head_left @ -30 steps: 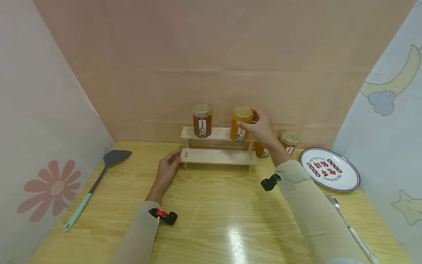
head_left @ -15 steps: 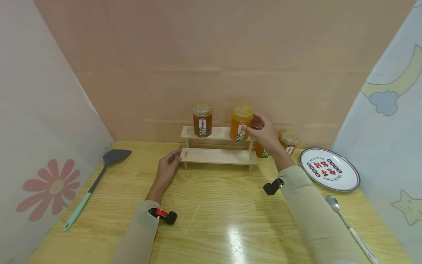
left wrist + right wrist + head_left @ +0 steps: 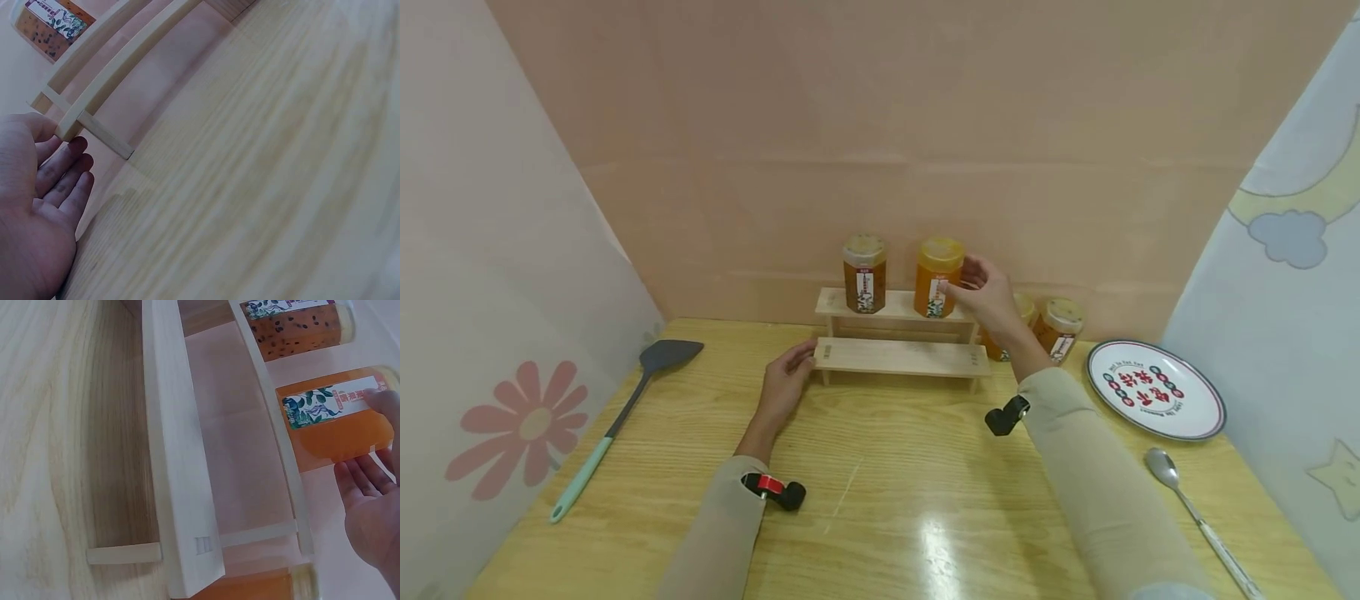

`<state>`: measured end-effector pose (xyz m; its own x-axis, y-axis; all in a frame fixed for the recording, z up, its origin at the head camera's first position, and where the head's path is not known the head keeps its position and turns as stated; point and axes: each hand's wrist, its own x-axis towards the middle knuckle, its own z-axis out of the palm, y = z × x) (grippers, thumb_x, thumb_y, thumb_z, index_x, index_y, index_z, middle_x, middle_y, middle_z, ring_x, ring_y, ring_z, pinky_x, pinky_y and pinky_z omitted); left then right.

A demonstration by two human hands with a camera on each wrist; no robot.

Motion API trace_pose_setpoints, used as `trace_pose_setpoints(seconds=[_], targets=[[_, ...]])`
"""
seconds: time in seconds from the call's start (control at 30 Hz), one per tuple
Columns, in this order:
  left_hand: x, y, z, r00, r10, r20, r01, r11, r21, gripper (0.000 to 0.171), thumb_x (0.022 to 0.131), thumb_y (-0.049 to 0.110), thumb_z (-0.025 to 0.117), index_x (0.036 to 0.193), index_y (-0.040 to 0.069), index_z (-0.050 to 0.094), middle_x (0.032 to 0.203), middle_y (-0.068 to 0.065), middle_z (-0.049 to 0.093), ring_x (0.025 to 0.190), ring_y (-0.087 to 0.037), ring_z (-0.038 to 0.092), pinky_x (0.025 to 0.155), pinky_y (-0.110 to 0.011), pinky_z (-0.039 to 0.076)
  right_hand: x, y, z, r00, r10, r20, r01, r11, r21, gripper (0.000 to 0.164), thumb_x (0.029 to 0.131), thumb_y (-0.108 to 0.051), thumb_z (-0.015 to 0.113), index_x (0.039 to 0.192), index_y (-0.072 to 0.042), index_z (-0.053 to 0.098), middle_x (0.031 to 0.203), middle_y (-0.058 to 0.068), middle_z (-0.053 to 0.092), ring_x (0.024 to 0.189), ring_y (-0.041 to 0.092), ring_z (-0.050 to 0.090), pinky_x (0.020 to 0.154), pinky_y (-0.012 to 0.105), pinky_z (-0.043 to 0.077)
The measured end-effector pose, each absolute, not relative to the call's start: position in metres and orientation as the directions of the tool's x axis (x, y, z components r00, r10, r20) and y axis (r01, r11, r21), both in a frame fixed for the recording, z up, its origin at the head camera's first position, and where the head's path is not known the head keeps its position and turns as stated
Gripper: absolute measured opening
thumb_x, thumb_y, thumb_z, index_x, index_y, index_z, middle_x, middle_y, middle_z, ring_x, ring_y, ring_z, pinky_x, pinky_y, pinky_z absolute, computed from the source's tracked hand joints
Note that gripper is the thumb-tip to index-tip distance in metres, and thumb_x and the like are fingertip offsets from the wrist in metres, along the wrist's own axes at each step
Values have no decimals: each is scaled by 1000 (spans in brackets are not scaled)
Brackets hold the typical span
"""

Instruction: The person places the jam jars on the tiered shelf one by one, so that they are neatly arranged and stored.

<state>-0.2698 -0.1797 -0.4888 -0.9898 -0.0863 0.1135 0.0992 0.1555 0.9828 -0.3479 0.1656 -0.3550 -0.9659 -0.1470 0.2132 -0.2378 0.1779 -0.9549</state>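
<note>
My right hand holds an orange-filled jar with a yellow lid at the right part of the upper step of a wooden two-step rack. In the right wrist view, the thumb lies on the label of the jar and the fingers are against its side. My left hand pinches the left end of the rack's lower step; in the left wrist view the thumb is over the step's end and the other fingers are spread below. A darker jar with seeds in it stands at the upper step's left.
Two more jars stand on the table behind my right forearm, one partly hidden by the wrist, the other jar beside it. A white plate and a long spoon lie at the right. A grey spatula with a green handle lies far left.
My right hand and the orange jar have shifted left along the upper step, nearer the darker jar. The left hand stays at the rack's end. The head view has turned very slightly.
</note>
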Motion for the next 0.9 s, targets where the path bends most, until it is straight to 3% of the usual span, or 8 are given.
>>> trace_pose_setpoints(seconds=[0.17, 0.4, 0.47, 0.73, 0.9], targets=[[-270, -177, -488, -991, -81, 104, 90, 163, 982, 37, 106, 18, 58, 143, 13, 62, 146, -11, 62, 138, -25, 56, 99, -10, 48, -347, 166, -352, -971, -143, 191, -218, 209, -953, 70, 92, -19, 80, 152, -9, 45, 147, 16, 56, 137, 30, 54, 121, 45, 42], [-269, -175, -488, -992, -82, 97, 82, 174, 981, 38, 106, 20, 58, 143, 14, 61, 146, -11, 62, 139, -26, 56, 114, -34, 47, -344, 167, -352, -971, -143, 194, -221, 203, -954, 70, 93, -19, 79, 153, -10, 44, 149, 15, 55, 140, 30, 52, 122, 46, 41], [-269, -176, -489, -992, -82, 96, 80, 177, 981, 38, 106, 21, 58, 143, 14, 61, 146, -10, 62, 138, -25, 56, 115, -35, 47, -343, 168, -351, -969, -152, 196, -225, 212, -951, 71, 94, -20, 78, 154, -10, 43, 150, 17, 54, 141, 32, 52, 122, 46, 40], [-269, -177, -488, -993, -74, 94, 80, 167, 983, 38, 106, 21, 58, 144, 15, 61, 147, -9, 61, 139, -24, 56, 102, -13, 48, -333, 197, -346, -958, -183, 219, -263, 270, -926, 68, 98, -15, 72, 156, -7, 39, 155, 20, 49, 144, 35, 47, 124, 49, 37], [-269, -181, -486, -993, -76, 91, 78, 168, 983, 38, 106, 21, 59, 144, 14, 60, 148, -9, 61, 140, -24, 55, 97, -6, 47, -328, 238, -346, -965, -130, 228, -260, 357, -897, 69, 100, -21, 70, 158, -6, 36, 156, 23, 46, 145, 38, 44, 125, 46, 35]])
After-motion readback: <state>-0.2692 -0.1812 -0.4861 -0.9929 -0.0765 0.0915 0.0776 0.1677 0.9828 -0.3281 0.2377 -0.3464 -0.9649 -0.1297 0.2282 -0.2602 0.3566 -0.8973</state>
